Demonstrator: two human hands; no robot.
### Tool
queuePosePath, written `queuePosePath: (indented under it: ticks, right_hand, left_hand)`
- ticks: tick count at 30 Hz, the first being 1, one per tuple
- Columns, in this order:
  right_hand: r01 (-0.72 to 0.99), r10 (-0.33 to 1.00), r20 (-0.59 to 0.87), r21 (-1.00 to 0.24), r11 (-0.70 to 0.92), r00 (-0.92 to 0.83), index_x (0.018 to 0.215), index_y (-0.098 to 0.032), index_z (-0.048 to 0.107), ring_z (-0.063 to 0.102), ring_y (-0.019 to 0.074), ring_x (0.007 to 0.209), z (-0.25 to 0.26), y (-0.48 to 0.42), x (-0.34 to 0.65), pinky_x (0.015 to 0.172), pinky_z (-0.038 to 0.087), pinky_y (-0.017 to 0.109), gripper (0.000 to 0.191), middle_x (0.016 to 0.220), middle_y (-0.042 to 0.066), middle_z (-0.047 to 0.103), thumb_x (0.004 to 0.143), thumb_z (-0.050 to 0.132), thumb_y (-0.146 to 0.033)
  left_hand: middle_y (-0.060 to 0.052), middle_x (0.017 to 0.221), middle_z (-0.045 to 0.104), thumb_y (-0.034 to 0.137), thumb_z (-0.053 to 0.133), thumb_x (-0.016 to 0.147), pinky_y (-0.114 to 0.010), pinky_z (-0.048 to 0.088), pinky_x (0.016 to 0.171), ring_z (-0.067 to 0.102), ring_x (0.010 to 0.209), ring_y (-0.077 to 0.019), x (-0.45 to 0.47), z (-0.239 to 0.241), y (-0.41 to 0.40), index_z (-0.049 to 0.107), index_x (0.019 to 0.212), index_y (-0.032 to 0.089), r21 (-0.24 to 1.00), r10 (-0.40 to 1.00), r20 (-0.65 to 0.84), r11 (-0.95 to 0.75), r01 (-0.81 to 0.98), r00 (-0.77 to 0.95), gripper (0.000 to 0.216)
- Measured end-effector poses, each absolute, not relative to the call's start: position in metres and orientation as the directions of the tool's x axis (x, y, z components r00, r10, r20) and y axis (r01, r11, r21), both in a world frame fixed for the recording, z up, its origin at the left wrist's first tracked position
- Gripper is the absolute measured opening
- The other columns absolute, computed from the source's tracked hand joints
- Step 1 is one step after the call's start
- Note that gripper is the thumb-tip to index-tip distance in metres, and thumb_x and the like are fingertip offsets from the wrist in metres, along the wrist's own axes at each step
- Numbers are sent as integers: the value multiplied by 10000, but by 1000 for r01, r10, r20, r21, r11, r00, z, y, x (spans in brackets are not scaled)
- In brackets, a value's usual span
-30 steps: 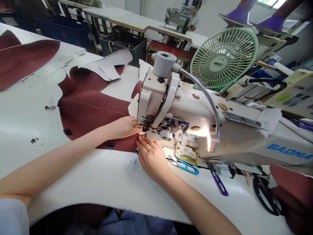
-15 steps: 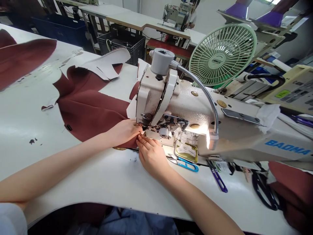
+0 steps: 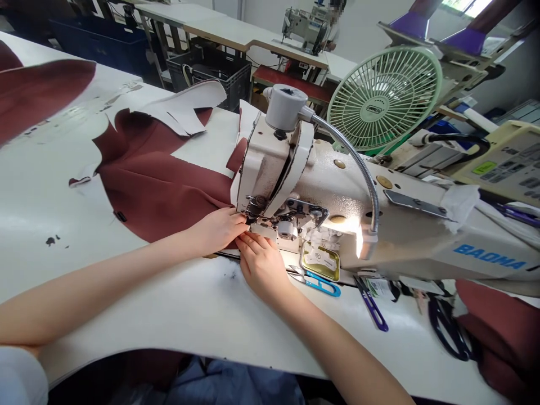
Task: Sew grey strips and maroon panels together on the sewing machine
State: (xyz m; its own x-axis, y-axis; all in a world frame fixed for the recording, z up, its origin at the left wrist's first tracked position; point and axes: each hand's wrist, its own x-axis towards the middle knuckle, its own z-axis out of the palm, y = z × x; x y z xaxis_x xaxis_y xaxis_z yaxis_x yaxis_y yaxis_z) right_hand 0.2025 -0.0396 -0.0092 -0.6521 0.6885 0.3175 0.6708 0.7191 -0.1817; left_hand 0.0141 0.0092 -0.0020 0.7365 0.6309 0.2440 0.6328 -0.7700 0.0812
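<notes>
A maroon fabric piece (image 3: 156,188) lies spread on the white table (image 3: 177,304), running under the head of a cream sewing machine (image 3: 337,208). My left hand (image 3: 217,229) rests on the fabric's near edge, fingers together and pressed down right at the presser foot. My right hand (image 3: 261,264) lies just in front of the needle area, its fingertips pinching the fabric edge beside the left hand's. The needle itself is hidden behind the fingers and the machine head.
Blue thread snips (image 3: 323,284) and a purple tool (image 3: 371,306) lie right of my right hand. A green fan (image 3: 383,101) stands behind the machine. More maroon fabric lies far left (image 3: 37,95) and at the right edge (image 3: 502,337). White pattern pieces (image 3: 185,109) lie on the cloth.
The maroon fabric has slid away from me and to the left, through the machine. Both hands stay at the presser foot, following it slightly.
</notes>
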Motion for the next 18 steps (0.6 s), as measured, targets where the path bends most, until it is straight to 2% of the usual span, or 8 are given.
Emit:
queuePosePath:
  ticks: [4, 10, 18]
  right_hand:
    - [707, 728, 270, -186, 682, -630, 1270, -142, 621, 542, 242, 1162, -5, -41, 202, 909, 443, 391, 362, 1290, 102, 640, 954, 448, -180]
    - [736, 751, 236, -166, 657, -617, 1324, -105, 575, 488, 272, 1205, -5, -41, 201, 936, 415, 412, 406, 1384, 102, 572, 949, 451, -200]
    - [731, 754, 210, -187, 656, -622, 1347, -112, 551, 469, 282, 1221, -4, -39, 202, 932, 420, 431, 425, 1408, 111, 547, 947, 464, -225]
  left_hand:
    - [-84, 945, 648, 108, 457, 925, -319, 446, 794, 569, 880, -206, 10, -1, 3, 626, 998, 130, 118, 620, 287, -780, 615, 731, 185]
    - [-52, 903, 657, 56, 514, 875, -303, 437, 796, 594, 853, -193, 9, -6, 10, 586, 934, 143, 108, 655, 326, -742, 661, 682, 128]
    - [-20, 837, 660, 67, 557, 843, -314, 375, 750, 584, 826, -184, 6, 4, 17, 599, 844, 168, 125, 636, 300, -765, 632, 711, 109]
